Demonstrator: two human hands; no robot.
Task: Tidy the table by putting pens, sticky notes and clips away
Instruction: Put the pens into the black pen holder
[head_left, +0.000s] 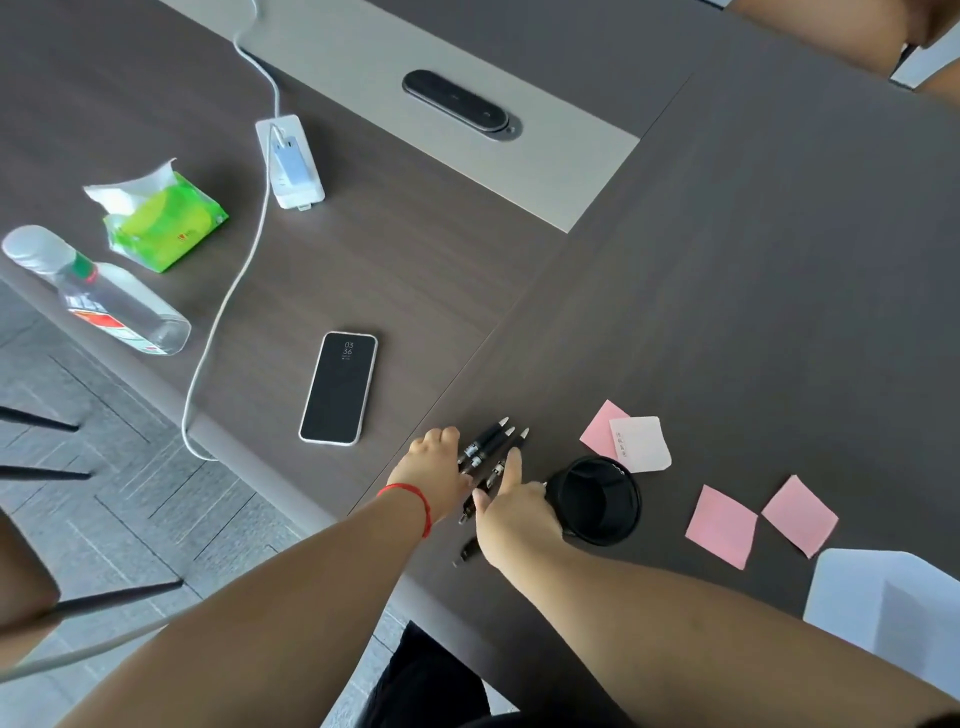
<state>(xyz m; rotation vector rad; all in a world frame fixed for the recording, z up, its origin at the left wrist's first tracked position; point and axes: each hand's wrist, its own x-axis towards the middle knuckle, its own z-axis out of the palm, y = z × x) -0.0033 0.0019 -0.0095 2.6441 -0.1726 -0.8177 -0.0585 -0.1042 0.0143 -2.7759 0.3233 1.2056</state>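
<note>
Three black pens (493, 441) lie bunched side by side on the dark table (727, 260), tips pointing away from me. My left hand (439, 467), with a red string at the wrist, curls its fingers against their left side. My right hand (514, 512) lies over their right side, index finger stretched along one pen and thumb under it. A black round pen cup (597, 501) stands open just right of my right hand. A short black piece (467, 551) lies near the table edge. Pink sticky notes (722, 525) (800, 514) and a white note (639, 444) on another pink one lie right of the cup.
A phone (340, 387) lies left of the pens. Further left are a clear bottle (104, 296), a green tissue pack (163, 223) and a white power strip (291, 161) with its cable (223, 312). A white box (883, 597) sits at the right. Another person's arm (831, 31) is at the far top right.
</note>
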